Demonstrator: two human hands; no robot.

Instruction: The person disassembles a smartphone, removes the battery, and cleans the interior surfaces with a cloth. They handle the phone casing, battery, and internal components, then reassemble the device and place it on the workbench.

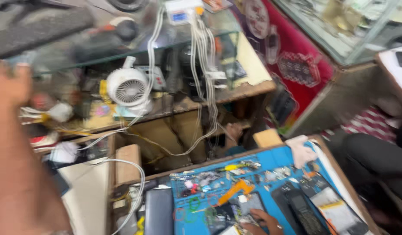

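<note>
My left hand (10, 85) is raised at the far left, blurred, with the forearm filling the lower left corner; it hangs in front of a cluttered glass shelf (101, 56), and whether it holds anything is unclear. My right hand (262, 222) shows only partly at the bottom edge. Its spread fingers rest on a dark opened phone (246, 204) lying on a blue work mat (275, 161). An orange-handled tool (236, 189) lies just above that phone.
A small white fan (129, 89) stands on the wooden shelf, with white cables (201, 52) hanging from a box with a blue display (180, 15). On the mat are a black keypad phone (303, 213), a black power bank (159, 211) and a white cloth (300, 150). A seated person's dark leg (375, 161) is at right.
</note>
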